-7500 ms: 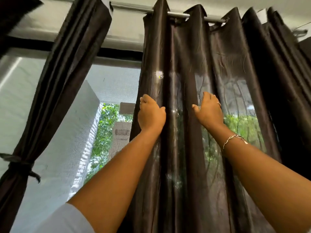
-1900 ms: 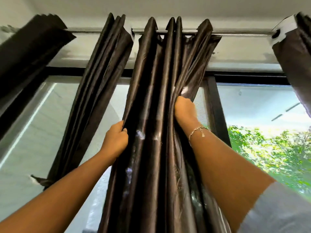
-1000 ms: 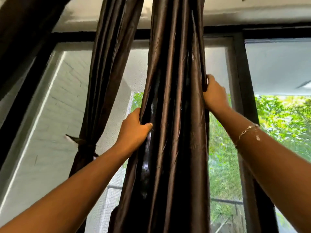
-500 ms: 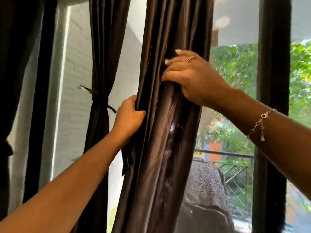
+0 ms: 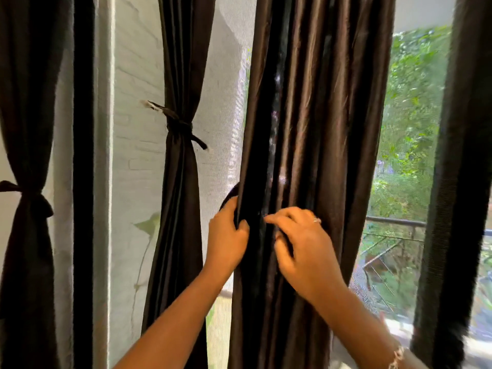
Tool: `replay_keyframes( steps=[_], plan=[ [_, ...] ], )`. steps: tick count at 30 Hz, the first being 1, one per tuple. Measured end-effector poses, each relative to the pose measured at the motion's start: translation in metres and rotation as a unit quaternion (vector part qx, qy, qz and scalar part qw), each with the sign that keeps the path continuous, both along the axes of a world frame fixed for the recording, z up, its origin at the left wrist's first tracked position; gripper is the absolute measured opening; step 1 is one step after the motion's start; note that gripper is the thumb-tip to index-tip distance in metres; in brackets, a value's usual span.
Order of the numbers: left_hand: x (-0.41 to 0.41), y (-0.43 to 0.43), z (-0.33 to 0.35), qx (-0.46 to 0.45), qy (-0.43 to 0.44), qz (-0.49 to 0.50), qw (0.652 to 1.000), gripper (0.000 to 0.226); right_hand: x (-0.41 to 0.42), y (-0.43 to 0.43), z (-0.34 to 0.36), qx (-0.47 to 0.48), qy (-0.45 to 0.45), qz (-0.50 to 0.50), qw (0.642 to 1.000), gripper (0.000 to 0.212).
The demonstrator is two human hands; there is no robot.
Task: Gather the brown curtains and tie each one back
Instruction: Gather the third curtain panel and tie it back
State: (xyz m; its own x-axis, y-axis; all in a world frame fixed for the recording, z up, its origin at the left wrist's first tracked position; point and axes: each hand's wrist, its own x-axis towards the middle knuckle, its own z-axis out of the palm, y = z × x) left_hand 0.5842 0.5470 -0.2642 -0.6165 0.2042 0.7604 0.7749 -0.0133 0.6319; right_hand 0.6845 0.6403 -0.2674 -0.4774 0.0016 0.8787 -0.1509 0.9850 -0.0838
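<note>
The glossy brown pleated curtain (image 5: 314,129) is hanging in the middle of the window, and its folds are being drawn into one bundle. Its left edge is being gripped by the left hand (image 5: 229,238), with the fingers curled round behind the cloth and the thumb lying on the front. The front pleats are being touched by the right hand (image 5: 303,251), its fingers bent and close together; whether a fold is actually being pinched is being hidden by blur.

The gathering step is judged to be under way, with nothing yet tied around this panel. Next, the bundle is likely to need squeezing in one hand while a strip is being passed round it and knotted; no loose strip is plainly being shown.

To the left, a narrower brown curtain (image 5: 178,209) is being held in by a knotted dark band (image 5: 179,126), and another tied dark curtain (image 5: 24,235) is hanging at the far left.
</note>
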Motion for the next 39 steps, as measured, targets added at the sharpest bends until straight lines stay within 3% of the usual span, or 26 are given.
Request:
replay_keyframes(
  steps=[7,12,17,20,25,29,34,39],
  plan=[
    [0.000,0.011,-0.030,0.018,-0.005,-0.008,1.000,0.053,-0.010,-0.005,-0.038,-0.227,0.075,0.009,0.971,0.057],
    [-0.003,0.013,-0.041,0.014,-0.004,-0.026,1.000,0.062,-0.024,0.000,-0.039,-0.287,0.009,-0.002,0.958,0.068],
    [-0.006,0.020,-0.046,-0.052,0.018,-0.055,0.997,0.057,-0.047,0.013,-0.038,-0.400,-0.071,-0.005,0.914,0.073],
    [-0.006,0.025,-0.049,-0.053,0.030,-0.080,0.995,0.044,-0.048,0.017,-0.047,-0.369,-0.082,-0.030,0.925,0.059],
    [-0.006,0.031,-0.055,-0.022,-0.003,-0.144,0.989,0.037,-0.034,0.005,-0.068,-0.258,-0.065,-0.075,0.961,0.073],
    [-0.001,0.042,-0.060,-0.006,-0.039,-0.176,0.984,0.021,-0.036,-0.006,-0.074,-0.184,-0.085,-0.095,0.975,0.065],
    [0.004,0.045,-0.062,0.001,-0.100,-0.195,0.976,0.028,-0.047,-0.005,-0.072,-0.161,-0.073,-0.143,0.974,0.039],
    [0.013,0.043,-0.062,0.019,-0.081,-0.228,0.970,0.040,-0.044,-0.008,-0.077,-0.226,-0.106,-0.104,0.963,0.024]
  ],
)
